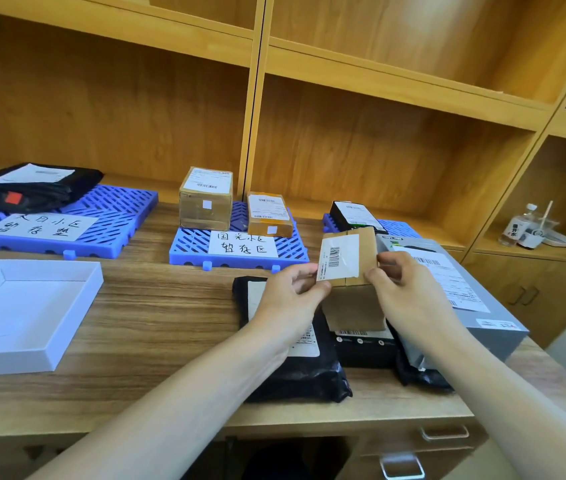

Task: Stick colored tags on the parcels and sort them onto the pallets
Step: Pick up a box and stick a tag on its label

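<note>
A small brown cardboard parcel (354, 299) with a white barcode label is lifted above the desk, tilted toward me. My left hand (292, 296) grips its left edge and my right hand (403, 289) grips its right edge. Under it lie a black bag parcel (295, 368) and a black box (364, 348). Three blue pallets stand along the back: the left pallet (108, 216) carries a black bag with a red tag (13, 197), the middle pallet (191, 247) two brown boxes with white tags (207, 204), the right pallet (399, 228) a black box (354, 216).
A white shallow tray (42, 355) sits at the desk's left. A large grey box (489, 327) with a shipping label lies on the right, beside a grey bag. Wooden shelves rise behind the desk; a bottle (517, 226) stands in the right cubby. Drawers are below the desk edge.
</note>
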A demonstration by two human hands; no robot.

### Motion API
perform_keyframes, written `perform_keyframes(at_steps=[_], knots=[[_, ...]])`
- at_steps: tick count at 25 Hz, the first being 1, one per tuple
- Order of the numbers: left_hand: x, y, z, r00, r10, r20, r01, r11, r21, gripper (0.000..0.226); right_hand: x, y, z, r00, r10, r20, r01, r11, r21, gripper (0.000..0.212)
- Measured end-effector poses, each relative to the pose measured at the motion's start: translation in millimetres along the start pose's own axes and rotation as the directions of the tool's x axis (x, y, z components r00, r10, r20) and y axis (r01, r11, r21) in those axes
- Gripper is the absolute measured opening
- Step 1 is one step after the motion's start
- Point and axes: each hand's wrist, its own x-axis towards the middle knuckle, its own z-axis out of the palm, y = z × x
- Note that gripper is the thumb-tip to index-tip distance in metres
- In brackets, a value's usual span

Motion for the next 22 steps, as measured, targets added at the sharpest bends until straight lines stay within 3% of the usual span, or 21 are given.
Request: perform_keyframes(at_steps=[10,14,22], knots=[[-21.3,23.7,-97.0,0.983,0.163,-0.08,-0.155,0.983,0.094,0.035,-13.1,-47.9,61.1,0.991,-0.056,0.118,0.022,0.961,0.275,0.025],[-36.3,23.7,-138.2,0.975,0.16,-0.155,-0.14,0.981,0.136,0.033,-24.1,-68.4,93.0,0.976,-0.065,0.208,-0.003,0.95,0.311,0.013],[-60.5,15.5,-203.2,0.949,0.129,-0.287,-0.076,0.979,0.187,0.033,-45.2,-98.3,152.1,0.92,-0.12,0.373,0.013,0.96,0.279,0.025]])
